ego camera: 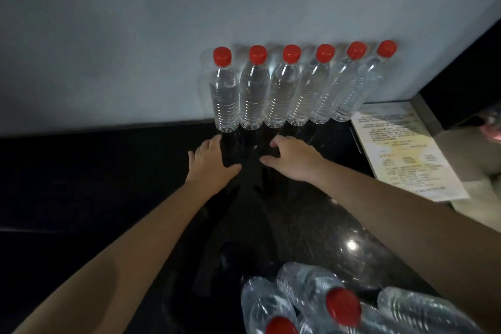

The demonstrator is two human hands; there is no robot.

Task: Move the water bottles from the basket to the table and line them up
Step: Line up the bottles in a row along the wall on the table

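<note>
Row of bottles (284, 95): six clear water bottles stand upright on the table (108, 184), side by side, packed close, right up at the wall (135, 35).
Caps (292, 53): red on all six, tops roughly level along the row.
Leftmost bottle (224, 100): it closes the left end of the line, its base nearest the left fingertips.
Rightmost bottle (363, 84): it closes the right end, its base just beside the corner of a printed sheet (401, 149).
Left hand (211, 160): out flat and low over the dark tabletop, fingers spread and straight, thumb pointing inward, nothing in it. The forefinger tip sits right at the foot of the leftmost bottle; whether it touches cannot be told.
Right hand (292, 160): reaching in alongside, palm down, fingers loosely bent, thumb stretched toward the left hand, nothing in it. Its fingertips stop just short of the bases in the middle of the row.
Gap between the hands: narrow, bare black tabletop, with faint reflections of the bottles in it.
Loose bottles (306, 285): more of them down at the near edge of the view, lying tilted and heaped against each other, two red caps facing up. They are blurred, and what holds them is lost in the dark.
Tabletop: black and glossy, one bright spot of glare near the right forearm.
Printed sheet: pale paper with lines of small text, too small to read, lying flat at the right end of the table.
Wall: plain and pale grey, soft bottle shadows falling on it behind the caps.
</note>
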